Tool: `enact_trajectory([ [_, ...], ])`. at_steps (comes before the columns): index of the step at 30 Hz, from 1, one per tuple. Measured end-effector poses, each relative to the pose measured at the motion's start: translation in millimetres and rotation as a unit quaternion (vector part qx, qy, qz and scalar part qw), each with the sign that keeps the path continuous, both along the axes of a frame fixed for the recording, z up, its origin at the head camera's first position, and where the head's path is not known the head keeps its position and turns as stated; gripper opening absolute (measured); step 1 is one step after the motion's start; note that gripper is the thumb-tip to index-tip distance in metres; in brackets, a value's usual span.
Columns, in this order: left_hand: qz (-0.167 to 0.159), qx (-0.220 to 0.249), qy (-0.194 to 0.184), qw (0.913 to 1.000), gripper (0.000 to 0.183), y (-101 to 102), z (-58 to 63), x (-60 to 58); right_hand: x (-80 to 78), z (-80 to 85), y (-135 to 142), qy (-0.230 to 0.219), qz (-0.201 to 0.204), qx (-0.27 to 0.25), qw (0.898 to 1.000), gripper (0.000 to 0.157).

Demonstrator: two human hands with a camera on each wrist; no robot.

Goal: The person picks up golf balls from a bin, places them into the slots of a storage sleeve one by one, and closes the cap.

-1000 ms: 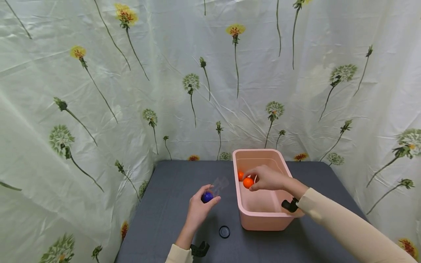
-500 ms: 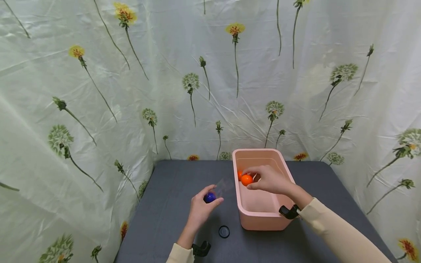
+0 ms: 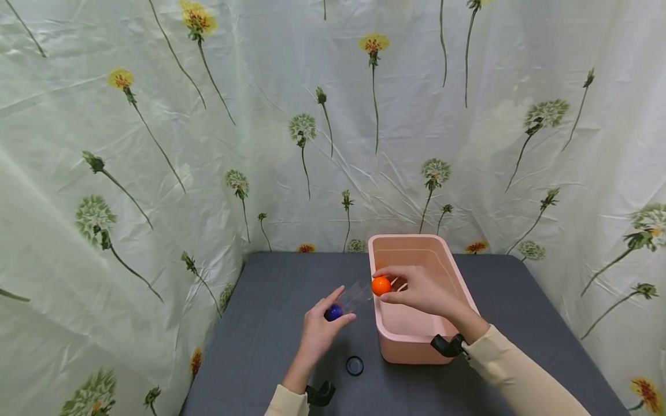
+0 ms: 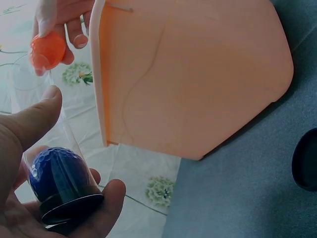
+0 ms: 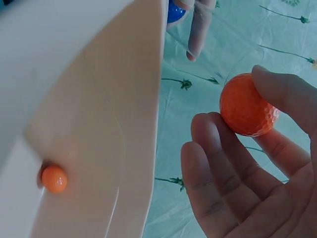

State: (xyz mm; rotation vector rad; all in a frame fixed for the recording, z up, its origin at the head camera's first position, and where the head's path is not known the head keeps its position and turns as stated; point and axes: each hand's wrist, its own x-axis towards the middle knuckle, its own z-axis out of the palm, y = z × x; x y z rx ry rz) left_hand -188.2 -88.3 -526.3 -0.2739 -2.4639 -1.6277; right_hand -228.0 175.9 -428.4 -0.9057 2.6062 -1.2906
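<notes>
My left hand (image 3: 317, 332) grips a clear plastic tube (image 3: 358, 294) with a black base (image 4: 72, 207), tilted toward the bin. Inside it, at the base end, lies a dimpled blue golf ball (image 4: 57, 171). An orange golf ball (image 3: 381, 286) is pinched between the thumb and fingers of my right hand (image 3: 424, 293), over the bin's left rim. In the left wrist view this ball overlaps the tube's far end; whether they touch I cannot tell. The pink bin (image 3: 416, 348) holds another orange ball (image 5: 54, 179), seen in the right wrist view.
A round black cap (image 3: 355, 366) lies on the dark grey tabletop (image 3: 276, 300), left of the bin's near corner. Behind the table hangs a pale curtain (image 3: 250, 115) printed with dandelions.
My right hand has carried the orange ball left, from above the bin's inside to its left rim. The left hand has shifted slightly right with the tube.
</notes>
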Motion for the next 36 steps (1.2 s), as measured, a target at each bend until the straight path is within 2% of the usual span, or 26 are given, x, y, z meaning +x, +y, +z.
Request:
enact_trajectory([
  [9,0.012,-0.006,-0.005,0.9999,0.059,-3.8,-0.2,1.7,-0.5,-1.8,-7.8,0.004,-0.002,-0.002,1.000,0.040],
  [17,0.025,-0.034,-0.003,0.9991,0.049,-4.9,4.1,3.8,0.3,1.8,-14.2,0.033,0.003,0.005,0.999,0.040],
  [23,0.018,-0.047,-0.004,0.9987,0.049,-4.8,3.5,4.4,-1.1,-0.6,-16.8,0.032,0.020,0.008,0.999,0.043],
  [30,0.019,-0.050,0.012,0.9985,0.054,-6.8,5.1,7.0,-1.3,-0.9,-15.6,0.013,0.014,0.019,1.000,0.043],
  [36,0.001,-0.025,0.016,0.9995,0.052,-9.6,6.1,10.5,-1.1,-0.3,-15.8,0.008,0.015,0.032,0.999,0.043],
])
